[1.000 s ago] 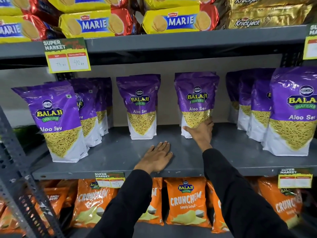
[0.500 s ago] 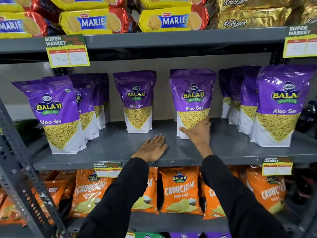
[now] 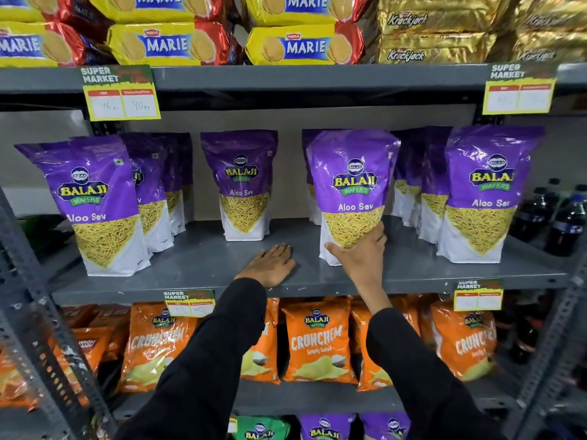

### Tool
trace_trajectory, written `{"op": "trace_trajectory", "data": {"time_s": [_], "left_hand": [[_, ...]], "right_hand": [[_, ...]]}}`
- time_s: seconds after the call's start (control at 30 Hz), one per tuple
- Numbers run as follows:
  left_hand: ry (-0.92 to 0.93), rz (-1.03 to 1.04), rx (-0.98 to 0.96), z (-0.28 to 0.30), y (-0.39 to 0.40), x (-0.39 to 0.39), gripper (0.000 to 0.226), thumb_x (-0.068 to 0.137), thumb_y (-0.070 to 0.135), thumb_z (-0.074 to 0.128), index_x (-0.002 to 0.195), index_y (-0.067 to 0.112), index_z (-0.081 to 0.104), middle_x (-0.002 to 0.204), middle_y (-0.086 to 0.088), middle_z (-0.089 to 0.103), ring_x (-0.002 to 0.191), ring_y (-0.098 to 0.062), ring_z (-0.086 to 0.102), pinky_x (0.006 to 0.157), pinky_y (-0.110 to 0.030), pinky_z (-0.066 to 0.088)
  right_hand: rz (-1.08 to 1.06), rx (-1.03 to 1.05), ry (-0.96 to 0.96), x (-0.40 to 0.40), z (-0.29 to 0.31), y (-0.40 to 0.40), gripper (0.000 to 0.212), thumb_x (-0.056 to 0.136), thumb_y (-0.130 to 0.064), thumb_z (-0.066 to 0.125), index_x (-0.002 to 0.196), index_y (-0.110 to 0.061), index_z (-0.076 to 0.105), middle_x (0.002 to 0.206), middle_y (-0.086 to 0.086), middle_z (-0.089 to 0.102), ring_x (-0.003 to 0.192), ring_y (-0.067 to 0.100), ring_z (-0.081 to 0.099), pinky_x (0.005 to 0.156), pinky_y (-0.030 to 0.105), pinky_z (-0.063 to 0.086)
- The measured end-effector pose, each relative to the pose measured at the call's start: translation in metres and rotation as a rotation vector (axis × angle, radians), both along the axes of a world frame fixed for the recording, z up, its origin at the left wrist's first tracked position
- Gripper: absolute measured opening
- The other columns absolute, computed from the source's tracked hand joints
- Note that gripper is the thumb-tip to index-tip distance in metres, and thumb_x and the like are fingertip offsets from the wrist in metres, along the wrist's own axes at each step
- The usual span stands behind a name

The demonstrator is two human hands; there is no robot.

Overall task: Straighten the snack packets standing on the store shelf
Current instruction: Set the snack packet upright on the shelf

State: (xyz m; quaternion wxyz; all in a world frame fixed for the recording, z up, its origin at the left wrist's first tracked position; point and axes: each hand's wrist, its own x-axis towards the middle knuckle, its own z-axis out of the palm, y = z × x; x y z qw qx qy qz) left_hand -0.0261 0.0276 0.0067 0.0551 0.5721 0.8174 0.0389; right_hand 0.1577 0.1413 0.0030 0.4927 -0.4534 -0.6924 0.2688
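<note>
Purple Aloo Sev packets stand in rows on the grey middle shelf. My right hand grips the bottom of one purple packet, which sits forward near the shelf's front, upright and slightly tilted. Another packet shows just behind it. A single packet stands further back at the centre. My left hand lies flat, palm down, on the shelf near its front edge, holding nothing. More packets stand in a row at the left and at the right.
Yellow Marie and gold Krackjack biscuit packs fill the shelf above. Orange Crunchem bags stand on the shelf below. Dark drink bottles are at the far right. Price tags hang on the shelf edges. A slotted metal upright runs down the left.
My right hand has pulled the purple packet forward from the back toward the shelf's front edge. My left hand has stayed flat on the shelf.
</note>
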Motion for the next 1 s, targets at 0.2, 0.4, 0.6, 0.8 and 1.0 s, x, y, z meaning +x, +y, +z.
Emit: {"op": "trace_trajectory", "data": {"time_s": [0.2, 0.4, 0.6, 0.8, 1.0], "left_hand": [[0.026, -0.004, 0.000, 0.001, 0.000, 0.002, 0.063, 0.110, 0.041, 0.015, 0.167, 0.015, 0.004, 0.175, -0.002, 0.000, 0.163, -0.018, 0.001, 0.132, -0.042, 0.003], [0.026, 0.005, 0.015, -0.004, 0.004, -0.001, 0.063, 0.110, 0.042, 0.015, 0.167, 0.017, 0.004, 0.175, 0.000, 0.000, 0.163, -0.017, 0.001, 0.132, -0.040, 0.003], [0.022, 0.009, 0.024, -0.005, 0.003, 0.000, 0.064, 0.109, 0.043, 0.014, 0.167, 0.017, 0.005, 0.175, 0.000, 0.001, 0.163, -0.017, 0.001, 0.132, -0.040, 0.003], [0.021, 0.008, 0.025, -0.002, 0.002, 0.003, 0.063, 0.110, 0.041, 0.014, 0.167, 0.017, 0.005, 0.175, 0.000, 0.000, 0.163, -0.016, 0.000, 0.132, -0.040, 0.002], [0.026, 0.005, 0.024, -0.002, 0.001, 0.004, 0.063, 0.110, 0.041, 0.014, 0.167, 0.017, 0.005, 0.175, 0.000, 0.000, 0.163, -0.017, 0.001, 0.132, -0.041, 0.003]], "right_hand": [[-0.006, 0.002, 0.027, 0.015, -0.002, -0.001, 0.138, 0.059, -0.048, 0.095, 0.159, -0.009, 0.009, 0.154, 0.018, 0.031, 0.140, 0.038, 0.041, 0.108, 0.050, 0.047], [0.002, 0.012, 0.052, 0.021, -0.007, -0.004, 0.132, 0.061, -0.052, 0.093, 0.158, -0.016, 0.011, 0.152, 0.012, 0.033, 0.137, 0.034, 0.046, 0.106, 0.051, 0.050], [-0.057, 0.038, 0.012, 0.018, -0.008, -0.009, 0.132, 0.060, -0.060, 0.090, 0.158, -0.014, 0.014, 0.147, 0.014, 0.039, 0.134, 0.034, 0.049, 0.104, 0.047, 0.052], [-0.121, 0.088, -0.068, 0.015, -0.008, -0.016, 0.132, 0.059, -0.074, 0.083, 0.156, -0.011, 0.019, 0.143, 0.014, 0.045, 0.130, 0.033, 0.053, 0.099, 0.047, 0.054], [-0.171, 0.120, -0.098, 0.013, -0.009, -0.019, 0.133, 0.057, -0.083, 0.076, 0.154, -0.012, 0.022, 0.139, 0.013, 0.048, 0.126, 0.032, 0.056, 0.094, 0.045, 0.057]]}}
